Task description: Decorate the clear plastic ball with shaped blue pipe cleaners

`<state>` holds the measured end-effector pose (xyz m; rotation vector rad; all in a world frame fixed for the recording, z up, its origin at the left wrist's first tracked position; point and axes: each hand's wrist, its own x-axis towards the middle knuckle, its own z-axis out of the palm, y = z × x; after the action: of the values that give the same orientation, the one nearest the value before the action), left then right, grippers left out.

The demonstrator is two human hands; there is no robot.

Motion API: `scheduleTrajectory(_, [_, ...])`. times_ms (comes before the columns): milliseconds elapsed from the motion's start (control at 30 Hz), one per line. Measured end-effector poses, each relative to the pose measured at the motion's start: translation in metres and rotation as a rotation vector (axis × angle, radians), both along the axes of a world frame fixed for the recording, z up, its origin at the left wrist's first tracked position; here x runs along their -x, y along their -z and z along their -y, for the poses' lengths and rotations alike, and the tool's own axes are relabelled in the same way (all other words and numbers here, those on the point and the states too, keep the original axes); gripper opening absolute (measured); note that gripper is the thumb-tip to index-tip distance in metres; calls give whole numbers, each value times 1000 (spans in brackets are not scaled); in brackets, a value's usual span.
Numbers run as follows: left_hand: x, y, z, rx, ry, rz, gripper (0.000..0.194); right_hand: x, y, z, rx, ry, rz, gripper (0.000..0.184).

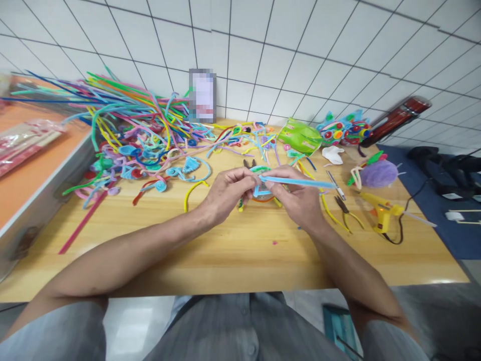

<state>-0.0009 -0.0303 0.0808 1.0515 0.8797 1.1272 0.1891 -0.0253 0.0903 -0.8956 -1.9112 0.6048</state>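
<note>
Near the middle of the wooden table, my left hand (235, 188) and my right hand (298, 195) come together above the surface. Both sets of fingers are closed on a light blue pipe cleaner (300, 181). Its straight length runs out to the right across my right hand, and its other end is bent into an angle between my fingertips. Partly hidden behind my hands lie a round item with an orange edge (263, 199) and the tips of dark-jawed pliers (249, 164).
A large heap of coloured pipe cleaners (150, 125) spreads at the left, beside an orange-topped box (80, 145). To the right lie yellow-handled pliers (345, 213), a yellow glue gun (383, 213), a purple fuzzy piece (379, 174) and a green packet (298, 136).
</note>
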Motion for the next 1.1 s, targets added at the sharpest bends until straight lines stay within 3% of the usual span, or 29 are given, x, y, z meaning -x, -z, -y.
scheduleTrajectory(133, [-2, -1, 1, 75, -26, 115, 15, 1, 0, -1, -203, -22, 53, 22])
scheduleTrajectory(233, [-3, 1, 1, 126, -2, 182, 17, 1, 1, -1, -234, 2, 87, 24])
scheduleTrajectory(367, [-3, 5, 1, 135, 67, 227, 26, -1, -2, 0, -157, 23, 63, 22])
scheduleTrajectory(533, [-3, 7, 2, 29, 64, 216, 34, 0, -2, -1, -86, 27, -25, 12])
scheduleTrajectory(667, [-2, 7, 3, 66, 102, 201, 40, 1, -2, 0, -83, 42, -5, 10])
scheduleTrajectory(933, [0, 2, 2, 73, 134, 89, 46, 0, -2, 4, 52, 25, -19, 14])
scheduleTrajectory(1100, [2, -3, 2, 3, 100, 14, 43, 0, -2, 4, 266, -23, -153, 34])
